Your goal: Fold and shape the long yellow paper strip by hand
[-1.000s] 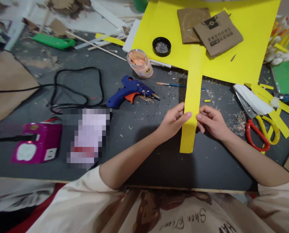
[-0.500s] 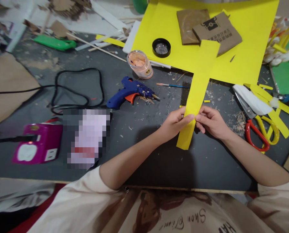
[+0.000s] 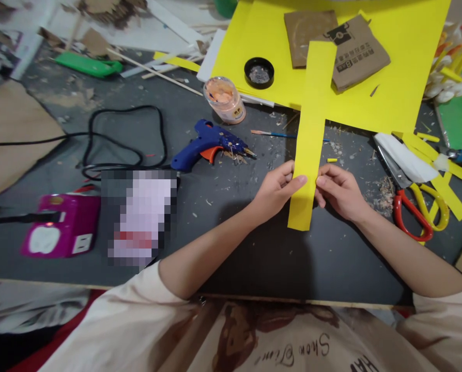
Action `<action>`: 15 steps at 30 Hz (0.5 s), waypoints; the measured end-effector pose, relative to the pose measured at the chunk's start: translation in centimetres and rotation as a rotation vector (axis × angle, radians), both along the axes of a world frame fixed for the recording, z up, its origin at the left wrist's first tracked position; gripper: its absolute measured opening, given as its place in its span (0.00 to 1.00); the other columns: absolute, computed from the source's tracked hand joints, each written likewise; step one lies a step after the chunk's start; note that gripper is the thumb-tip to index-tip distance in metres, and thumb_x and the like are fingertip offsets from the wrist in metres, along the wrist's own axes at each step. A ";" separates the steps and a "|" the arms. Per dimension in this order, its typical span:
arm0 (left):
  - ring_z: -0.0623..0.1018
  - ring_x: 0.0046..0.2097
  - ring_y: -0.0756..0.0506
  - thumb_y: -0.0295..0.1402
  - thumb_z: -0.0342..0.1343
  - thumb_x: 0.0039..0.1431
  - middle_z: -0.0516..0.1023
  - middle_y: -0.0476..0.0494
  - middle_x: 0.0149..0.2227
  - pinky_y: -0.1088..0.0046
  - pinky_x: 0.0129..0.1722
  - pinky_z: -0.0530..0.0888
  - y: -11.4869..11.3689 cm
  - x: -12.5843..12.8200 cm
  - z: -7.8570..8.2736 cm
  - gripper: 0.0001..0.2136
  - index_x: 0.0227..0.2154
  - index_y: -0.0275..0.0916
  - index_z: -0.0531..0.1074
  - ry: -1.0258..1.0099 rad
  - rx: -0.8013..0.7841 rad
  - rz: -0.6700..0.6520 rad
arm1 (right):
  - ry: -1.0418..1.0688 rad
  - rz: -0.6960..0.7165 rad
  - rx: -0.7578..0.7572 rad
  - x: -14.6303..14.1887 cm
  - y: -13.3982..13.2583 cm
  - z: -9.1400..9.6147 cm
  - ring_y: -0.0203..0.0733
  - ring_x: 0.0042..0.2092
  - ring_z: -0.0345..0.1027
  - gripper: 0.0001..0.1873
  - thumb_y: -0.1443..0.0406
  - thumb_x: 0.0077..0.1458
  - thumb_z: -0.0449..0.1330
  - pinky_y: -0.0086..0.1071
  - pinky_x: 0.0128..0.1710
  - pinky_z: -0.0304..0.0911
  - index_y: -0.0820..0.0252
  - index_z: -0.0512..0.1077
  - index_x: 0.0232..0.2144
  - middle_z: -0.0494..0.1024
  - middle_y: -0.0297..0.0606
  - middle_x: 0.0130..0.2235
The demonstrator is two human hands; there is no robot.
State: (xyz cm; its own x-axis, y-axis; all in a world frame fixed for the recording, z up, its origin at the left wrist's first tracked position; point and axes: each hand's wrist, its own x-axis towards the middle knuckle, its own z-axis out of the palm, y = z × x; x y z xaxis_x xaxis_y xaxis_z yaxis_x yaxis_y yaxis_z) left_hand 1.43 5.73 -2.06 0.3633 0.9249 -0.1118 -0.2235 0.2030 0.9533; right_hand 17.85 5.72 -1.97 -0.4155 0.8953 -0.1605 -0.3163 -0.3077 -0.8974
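A long yellow paper strip (image 3: pixel 312 124) is held above the dark tabletop, its far end overlapping the large yellow sheet (image 3: pixel 386 106) behind. My left hand (image 3: pixel 275 188) grips the strip's left edge, thumb on top and fingers underneath. On the opposite edge, my right hand (image 3: pixel 339 191) pinches the strip between thumb and curled fingers. Beyond my hands lies a thin blue paintbrush (image 3: pixel 272 134), partly covered by the strip. A small yellow piece (image 3: pixel 332 160) rests near my right hand.
Left of my hands lie a blue glue gun (image 3: pixel 211 144), a jar of peach paste (image 3: pixel 225 101), a pixelated phone-like object (image 3: pixel 143 217) and a magenta box (image 3: pixel 62 227) with a cable. Scissors (image 3: pixel 413 206) with red and yellow handles lie to the right. Brown packets (image 3: pixel 360 51) sit on the yellow sheet.
The strip has turned more upright, its far end swinging left and its near end shifting slightly right. Both hands keep hold of its edges. The whole view has shifted a little.
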 end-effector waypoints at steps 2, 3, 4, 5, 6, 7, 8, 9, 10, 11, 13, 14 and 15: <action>0.76 0.28 0.51 0.44 0.59 0.52 0.76 0.49 0.27 0.78 0.27 0.73 0.1 0.0 0.1 0.16 0.33 0.36 0.68 -0.008 -0.008 0.002 | -0.024 0.051 0.007 0.1 -0.1 -0.1 0.25 0.18 0.65 0.08 0.63 0.53 0.62 0.20 0.18 0.60 0.61 0.69 0.28 0.74 0.26 0.22; 0.76 0.28 0.51 0.45 0.59 0.52 0.76 0.49 0.27 0.78 0.27 0.73 0.1 0.1 0.1 0.16 0.33 0.36 0.68 -0.005 -0.005 -0.013 | -0.027 0.067 0.008 0.2 -0.1 -0.1 0.25 0.18 0.65 0.07 0.63 0.53 0.62 0.19 0.18 0.60 0.61 0.69 0.28 0.74 0.26 0.22; 0.77 0.28 0.51 0.45 0.58 0.52 0.76 0.48 0.27 0.78 0.27 0.73 0.1 0.1 0.1 0.16 0.33 0.35 0.69 0.009 0.004 -0.030 | -0.024 0.076 0.009 0.2 -0.1 -0.2 0.24 0.18 0.65 0.07 0.63 0.53 0.62 0.19 0.18 0.60 0.61 0.69 0.28 0.74 0.26 0.22; 0.77 0.29 0.50 0.46 0.58 0.52 0.76 0.48 0.27 0.77 0.28 0.73 0.1 0.1 0.1 0.17 0.33 0.35 0.69 0.034 0.022 -0.043 | -0.020 0.085 0.012 0.3 -0.1 -0.2 0.24 0.18 0.65 0.07 0.63 0.54 0.61 0.19 0.18 0.59 0.61 0.69 0.28 0.74 0.26 0.22; 0.76 0.29 0.50 0.46 0.57 0.53 0.76 0.47 0.28 0.77 0.28 0.73 0.1 0.0 0.1 0.17 0.33 0.35 0.69 0.069 0.048 -0.051 | -0.019 0.092 0.017 0.4 -0.1 -0.3 0.24 0.18 0.64 0.07 0.63 0.54 0.61 0.19 0.18 0.59 0.61 0.69 0.28 0.74 0.26 0.22; 0.76 0.29 0.50 0.47 0.57 0.53 0.76 0.46 0.28 0.77 0.28 0.72 0.1 0.0 0.1 0.17 0.32 0.35 0.70 0.111 0.077 -0.056 | -0.021 0.097 0.022 0.4 -0.1 -0.3 0.24 0.18 0.64 0.07 0.64 0.54 0.61 0.19 0.18 0.59 0.61 0.69 0.28 0.73 0.25 0.22; 0.76 0.30 0.50 0.47 0.56 0.53 0.76 0.46 0.29 0.77 0.28 0.72 0.1 0.0 0.1 0.17 0.32 0.34 0.70 0.151 0.105 -0.056 | -0.026 0.101 0.026 0.5 -0.1 -0.3 0.24 0.18 0.65 0.07 0.64 0.54 0.61 0.19 0.18 0.59 0.61 0.69 0.28 0.73 0.25 0.22; 0.75 0.29 0.51 0.47 0.56 0.53 0.76 0.46 0.29 0.78 0.28 0.72 0.1 0.0 0.1 0.18 0.32 0.34 0.70 0.183 0.126 -0.052 | -0.034 0.103 0.029 0.5 0.0 -0.3 0.24 0.18 0.65 0.07 0.64 0.54 0.61 0.19 0.18 0.59 0.61 0.69 0.28 0.73 0.25 0.22; 0.74 0.29 0.51 0.47 0.56 0.54 0.75 0.46 0.29 0.78 0.27 0.71 0.1 0.0 0.0 0.18 0.32 0.34 0.71 0.203 0.138 -0.047 | -0.039 0.105 0.031 0.5 0.0 -0.3 0.24 0.18 0.64 0.07 0.64 0.54 0.62 0.19 0.18 0.59 0.61 0.69 0.28 0.73 0.25 0.21; 0.74 0.29 0.51 0.48 0.55 0.54 0.75 0.46 0.29 0.78 0.27 0.71 0.0 0.0 0.0 0.18 0.32 0.34 0.71 0.209 0.141 -0.043 | -0.041 0.107 0.029 0.4 0.0 -0.3 0.24 0.18 0.64 0.07 0.64 0.53 0.62 0.19 0.18 0.59 0.61 0.69 0.28 0.73 0.25 0.21; 0.74 0.29 0.51 0.48 0.56 0.53 0.75 0.46 0.29 0.78 0.27 0.71 0.0 0.0 0.1 0.18 0.34 0.34 0.71 0.187 0.130 -0.039 | -0.028 0.094 0.018 0.3 0.1 -0.1 0.24 0.17 0.64 0.08 0.63 0.53 0.62 0.19 0.18 0.59 0.61 0.68 0.28 0.73 0.25 0.21; 0.74 0.30 0.51 0.48 0.56 0.53 0.76 0.46 0.30 0.78 0.28 0.71 -0.1 0.0 0.1 0.19 0.34 0.34 0.71 0.163 0.121 -0.049 | -0.015 0.069 0.009 0.2 0.1 -0.1 0.24 0.17 0.63 0.08 0.62 0.53 0.62 0.19 0.18 0.58 0.61 0.68 0.27 0.73 0.25 0.20; 0.75 0.30 0.51 0.48 0.56 0.53 0.76 0.45 0.30 0.78 0.28 0.72 -0.1 0.0 0.1 0.18 0.35 0.34 0.71 0.140 0.112 -0.070 | 0.002 0.035 -0.002 0.1 0.2 0.0 0.24 0.16 0.63 0.09 0.62 0.53 0.62 0.19 0.18 0.58 0.61 0.68 0.27 0.72 0.24 0.20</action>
State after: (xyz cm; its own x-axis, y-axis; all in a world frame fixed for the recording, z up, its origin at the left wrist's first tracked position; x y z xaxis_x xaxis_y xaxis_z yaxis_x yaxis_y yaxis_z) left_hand 1.42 5.59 -1.92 0.4151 0.9076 -0.0635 -0.0764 0.1043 0.9916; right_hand 17.98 5.88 -1.96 -0.4466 0.8800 -0.1614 -0.3072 -0.3203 -0.8961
